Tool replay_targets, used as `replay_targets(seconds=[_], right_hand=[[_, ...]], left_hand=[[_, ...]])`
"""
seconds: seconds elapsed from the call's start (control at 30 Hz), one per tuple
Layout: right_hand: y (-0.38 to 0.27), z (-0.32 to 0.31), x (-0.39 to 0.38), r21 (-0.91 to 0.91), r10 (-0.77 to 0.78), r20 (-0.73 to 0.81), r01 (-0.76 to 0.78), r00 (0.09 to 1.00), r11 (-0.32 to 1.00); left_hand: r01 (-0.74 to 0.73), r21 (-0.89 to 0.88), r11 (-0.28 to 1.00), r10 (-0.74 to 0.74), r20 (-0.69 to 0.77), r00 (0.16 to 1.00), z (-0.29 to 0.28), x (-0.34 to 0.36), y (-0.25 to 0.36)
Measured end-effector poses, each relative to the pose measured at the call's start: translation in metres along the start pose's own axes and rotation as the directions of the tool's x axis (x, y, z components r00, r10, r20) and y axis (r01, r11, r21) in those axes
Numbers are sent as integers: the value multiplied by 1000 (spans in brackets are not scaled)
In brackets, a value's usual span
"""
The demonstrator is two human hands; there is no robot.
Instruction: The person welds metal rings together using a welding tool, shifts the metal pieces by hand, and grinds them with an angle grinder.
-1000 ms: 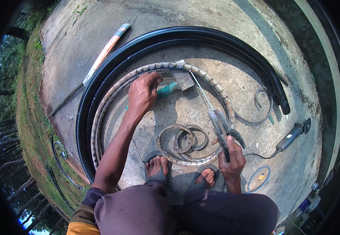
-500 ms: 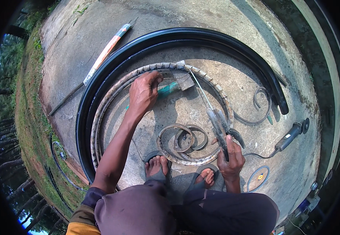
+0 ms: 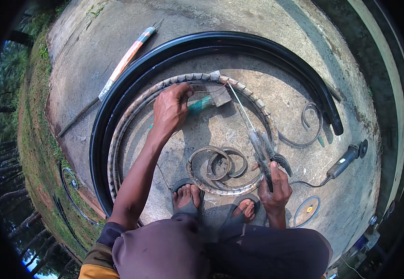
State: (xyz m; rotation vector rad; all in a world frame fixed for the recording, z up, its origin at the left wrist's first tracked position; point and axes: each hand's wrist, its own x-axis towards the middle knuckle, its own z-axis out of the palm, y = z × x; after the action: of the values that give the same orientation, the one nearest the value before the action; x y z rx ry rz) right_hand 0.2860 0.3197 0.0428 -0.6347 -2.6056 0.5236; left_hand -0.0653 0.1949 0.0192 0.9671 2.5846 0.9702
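A concrete slab (image 3: 239,21) is lit by sun and crossed by shadow, and is bordered on the left by grass (image 3: 37,153), with trees beyond. On the slab, a notched hoop (image 3: 261,103) is laid flat in front of the person, its lower part close to two sandalled feet (image 3: 186,196). Its upper and left sides are surrounded by a curved black tube (image 3: 211,39).

The left hand (image 3: 170,106) is held at the hoop's upper left, with fingers bent toward the thumb; whether anything is pinched there cannot be told. By the right hand (image 3: 275,190), a holder (image 3: 260,148) is gripped with closed fingers at the hoop's lower right. A thin pale rod (image 3: 242,108) is carried by the holder and slanted up and leftward, its tip placed at the hoop's upper inner edge; whether contact is made cannot be told.

Beside the tip, a hammer (image 3: 220,96) with a green handle is seen, the handle partly hidden by the left hand. Two overlapping rings (image 3: 209,149) are enclosed in the hoop's lower part. To the right, a grey coil (image 3: 299,146), a corded grinder (image 3: 344,163) and a blue loop (image 3: 319,204) are spread out. At upper left, a white-and-orange stick (image 3: 126,63) is set just outside the tube.
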Motion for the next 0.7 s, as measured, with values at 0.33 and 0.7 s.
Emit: replay_targets(seconds=[0.33, 0.7], right_hand=[[2, 4, 1, 10, 7, -9, -7, 1000, 1000], [2, 5, 1, 1, 24, 9, -24, 1000, 1000]], left_hand=[[16, -10, 1000, -15, 4, 1000, -2, -1, 4], [1, -11, 1000, -1, -1, 1000, 1, 1, -1]])
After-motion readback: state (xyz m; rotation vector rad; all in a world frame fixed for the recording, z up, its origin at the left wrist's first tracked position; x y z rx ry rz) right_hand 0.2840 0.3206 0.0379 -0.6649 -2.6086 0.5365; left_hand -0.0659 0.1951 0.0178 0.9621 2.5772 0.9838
